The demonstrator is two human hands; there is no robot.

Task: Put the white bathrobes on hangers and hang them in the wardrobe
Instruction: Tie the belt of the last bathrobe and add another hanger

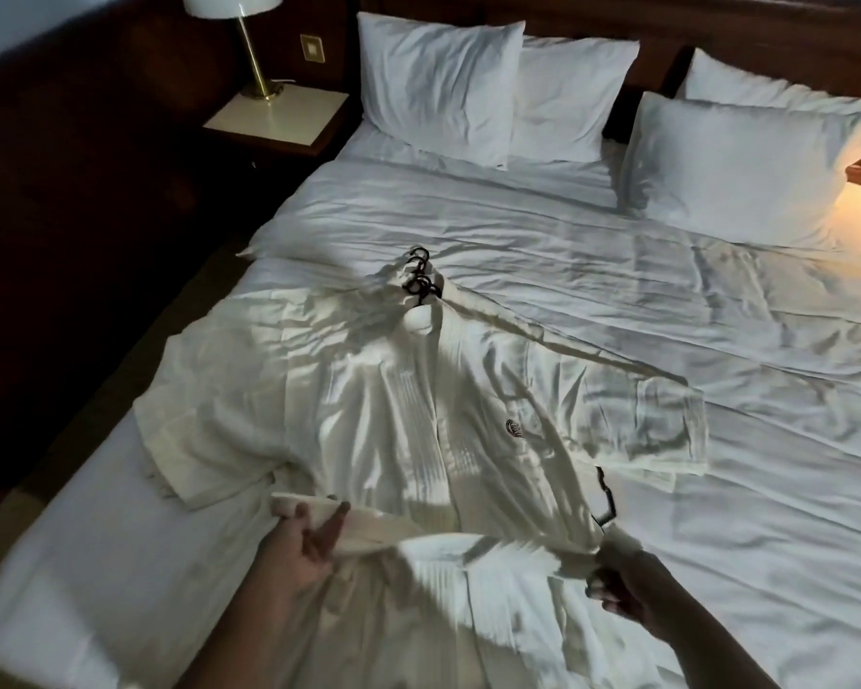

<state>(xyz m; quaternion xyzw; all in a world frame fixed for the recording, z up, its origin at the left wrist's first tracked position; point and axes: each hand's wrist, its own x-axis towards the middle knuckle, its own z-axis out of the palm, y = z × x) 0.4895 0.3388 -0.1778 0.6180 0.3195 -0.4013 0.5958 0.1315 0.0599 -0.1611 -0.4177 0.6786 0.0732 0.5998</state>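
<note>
On my feed the white bathrobe (408, 415) lay flat on its back in the middle of the bed (667, 315), its collar toward 12 o'clock and its hem running off the view at 6 o'clock. A cluster of dark hanger hooks (420, 276) stuck out of the collar at the 12 o'clock end, resting on the duvet. The sleeves spread out toward 9 and 3 o'clock, and a small dark emblem (514, 428) showed on the chest at the 3 o'clock side. Across the waist ran the belt (369, 532), stretched between the two hands. The left hand (304, 544), at 7 o'clock, was blurred; I made out its palm turned up and its fingers loosely extended, touching the belt's end without closing on it. The right hand (627, 586), at 5 o'clock, had its fingers (598, 584) curled tight round the other end of the belt. Just beyond that hand, a thin dark object (606, 504) lay at the robe's edge; I could not tell what it was. Four white pillows (438, 87) leaned at the head of the bed from 12 to 2 o'clock. At 11 o'clock a lamp (249, 47) stood on a pale nightstand (279, 114), beside a wall switch plate (312, 48).
</note>
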